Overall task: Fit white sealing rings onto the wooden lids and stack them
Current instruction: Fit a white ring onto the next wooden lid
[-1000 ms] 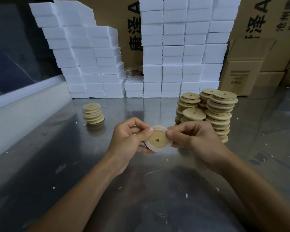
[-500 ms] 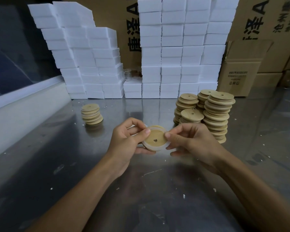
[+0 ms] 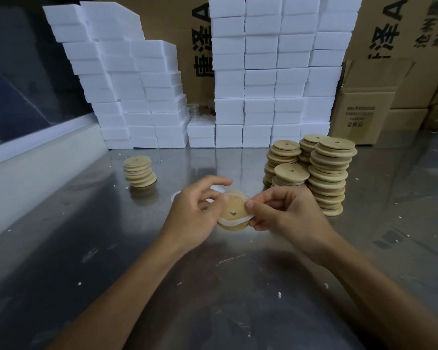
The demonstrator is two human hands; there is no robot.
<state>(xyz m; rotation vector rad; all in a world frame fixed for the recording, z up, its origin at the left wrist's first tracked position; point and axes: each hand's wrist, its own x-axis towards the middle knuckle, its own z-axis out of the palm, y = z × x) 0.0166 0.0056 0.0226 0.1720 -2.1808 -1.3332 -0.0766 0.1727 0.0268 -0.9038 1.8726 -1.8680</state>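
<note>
Okay, I see the round wooden lid (image 3: 234,210), small hole in its face, held above the metal table (image 3: 111,248), white sealing ring (image 3: 235,221) half on. Left hand (image 3: 196,210) and right hand (image 3: 286,213) both pinch its edges.

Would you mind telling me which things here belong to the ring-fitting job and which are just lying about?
Part of the job:
- wooden lid, held in both hands
- white sealing ring, partly on that lid
- tall lid stacks
- short lid stack
- left hand, right hand

Just lying about:
- white foam blocks
- cardboard boxes
- metal table
</note>
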